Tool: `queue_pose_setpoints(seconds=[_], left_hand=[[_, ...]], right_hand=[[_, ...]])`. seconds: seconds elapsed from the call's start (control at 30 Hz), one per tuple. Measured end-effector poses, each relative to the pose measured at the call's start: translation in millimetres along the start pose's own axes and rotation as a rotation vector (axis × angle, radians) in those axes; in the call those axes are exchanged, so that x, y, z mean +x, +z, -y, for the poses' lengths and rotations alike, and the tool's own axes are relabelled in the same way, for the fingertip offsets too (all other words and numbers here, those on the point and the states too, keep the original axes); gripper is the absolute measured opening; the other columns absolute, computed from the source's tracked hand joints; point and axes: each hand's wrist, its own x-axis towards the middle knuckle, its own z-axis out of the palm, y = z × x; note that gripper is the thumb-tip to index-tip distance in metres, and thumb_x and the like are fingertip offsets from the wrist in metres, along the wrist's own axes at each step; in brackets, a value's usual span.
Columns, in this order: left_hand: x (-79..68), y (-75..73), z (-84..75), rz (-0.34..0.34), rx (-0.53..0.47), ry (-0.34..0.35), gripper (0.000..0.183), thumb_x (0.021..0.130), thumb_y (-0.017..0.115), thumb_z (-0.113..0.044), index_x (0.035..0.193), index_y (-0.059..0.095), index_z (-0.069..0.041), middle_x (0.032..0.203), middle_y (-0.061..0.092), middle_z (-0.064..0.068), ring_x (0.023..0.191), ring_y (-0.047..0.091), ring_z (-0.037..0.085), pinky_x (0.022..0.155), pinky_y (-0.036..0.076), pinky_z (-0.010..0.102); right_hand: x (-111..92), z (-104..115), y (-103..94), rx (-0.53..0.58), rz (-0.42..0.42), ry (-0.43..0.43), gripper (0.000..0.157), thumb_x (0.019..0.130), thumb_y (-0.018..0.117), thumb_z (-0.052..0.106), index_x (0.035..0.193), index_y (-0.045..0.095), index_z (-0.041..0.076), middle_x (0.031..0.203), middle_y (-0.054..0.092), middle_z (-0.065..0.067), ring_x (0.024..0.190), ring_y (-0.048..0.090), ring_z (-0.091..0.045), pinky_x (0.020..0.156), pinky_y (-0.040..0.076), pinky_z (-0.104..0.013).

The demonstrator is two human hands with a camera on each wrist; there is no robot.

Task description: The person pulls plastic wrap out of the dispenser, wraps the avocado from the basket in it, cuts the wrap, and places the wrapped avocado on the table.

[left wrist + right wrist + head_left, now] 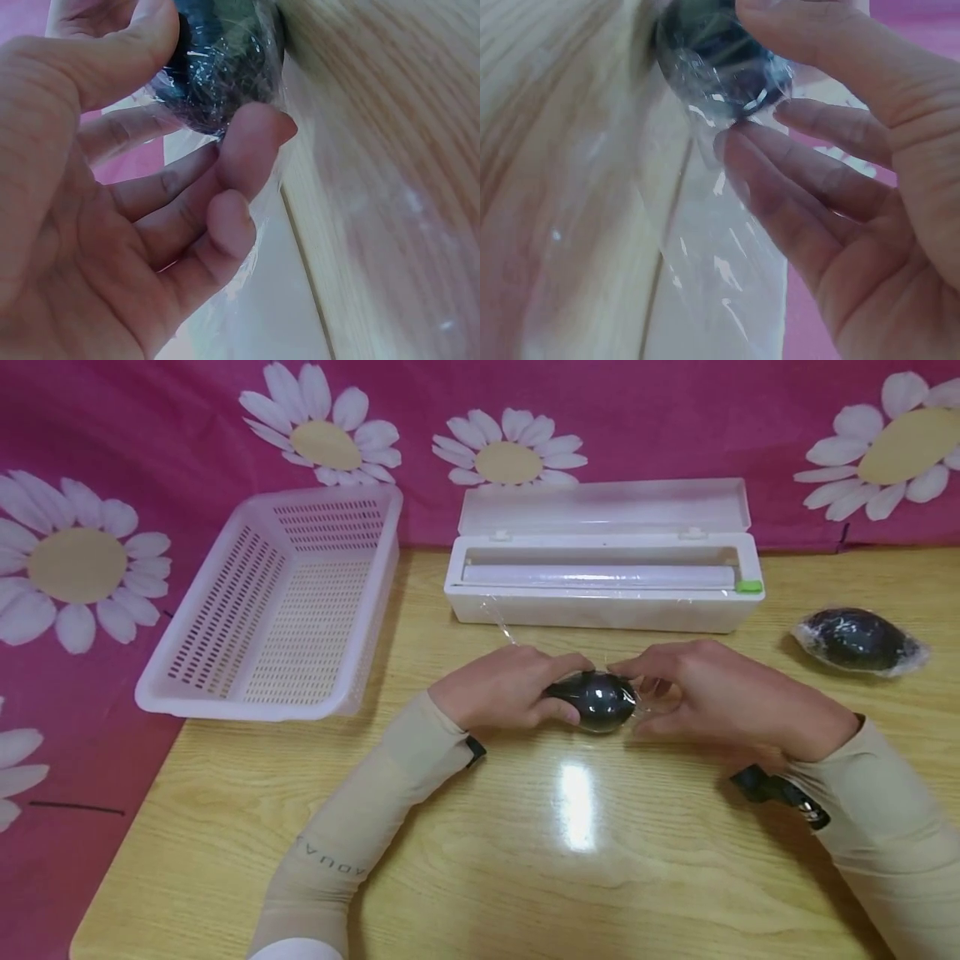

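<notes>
A dark, glossy, avocado-like fruit (600, 700) lies between both hands low over the table, with clear plastic wrap (724, 262) around it. My left hand (510, 689) grips its left end between thumb and fingers. At the right end, my right hand (701, 697) curls its thumb and fingers round the fruit and the loose wrap. In the left wrist view, crinkled film covers the fruit (225, 67), and the fingertips (251, 142) rest at the film's gathered end. The right wrist view shows a sheet of film trailing down past the fingers.
Behind the hands stands a white wrap dispenser (600, 610), lid (603, 506) raised, with a film roll (600, 577) inside and a green slider (748, 587). A white slotted basket (345, 703) sits left. A second wrapped dark fruit (858, 642) lies right. Flowered pink cloth (660, 418) hangs behind.
</notes>
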Motion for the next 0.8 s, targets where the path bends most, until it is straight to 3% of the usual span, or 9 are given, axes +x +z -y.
queue_pose_setpoints(seconds=[0.13, 0.3, 0.67, 0.8], left_hand=[[0.1, 0.0, 1.5, 0.004, -0.016, -0.015, 0.059, 0.099, 0.064, -0.05, 0.149, 0.048, -0.022, 0.126, 0.072, 0.0, 0.104, 0.069, 0.012, 0.1, 0.055, 0.031], [0.5, 0.3, 3.7, 0.008, -0.018, -0.014, 0.06, 0.099, 0.064, -0.05, 0.15, 0.048, -0.021, 0.128, 0.072, 0.002, 0.103, 0.069, 0.013, 0.1, 0.054, 0.031], [0.5, 0.0, 6.4, -0.005, -0.016, 0.006, 0.057, 0.099, 0.065, -0.049, 0.147, 0.05, -0.023, 0.125, 0.072, 0.0, 0.099, 0.067, 0.012, 0.096, 0.054, 0.03], [1.4, -0.6, 5.6, 0.001, -0.01, 0.003, 0.057, 0.099, 0.064, -0.05, 0.147, 0.05, -0.024, 0.125, 0.072, 0.0, 0.099, 0.067, 0.011, 0.096, 0.054, 0.029]], right_hand=[[-2.0, -2.9, -4.6, 0.02, 0.023, 0.041, 0.042, 0.081, 0.09, 0.027, 0.118, 0.072, 0.022, 0.096, 0.07, 0.01, 0.087, 0.061, -0.006, 0.078, 0.056, -0.032], [-3.6, -7.0, -4.6, 0.002, 0.016, 0.001, 0.014, 0.087, 0.084, 0.021, 0.096, 0.075, 0.027, 0.088, 0.07, 0.014, 0.078, 0.058, -0.003, 0.07, 0.053, -0.024], [0.6, -10.4, 4.0, -0.122, -0.099, -0.16, 0.017, 0.086, 0.082, 0.007, 0.092, 0.077, 0.023, 0.089, 0.069, 0.01, 0.078, 0.06, 0.0, 0.069, 0.057, -0.027], [-0.1, -8.5, 5.3, -0.171, -0.142, -0.17, 0.017, 0.084, 0.084, 0.005, 0.092, 0.079, 0.019, 0.089, 0.066, 0.004, 0.078, 0.059, -0.006, 0.069, 0.058, -0.031]])
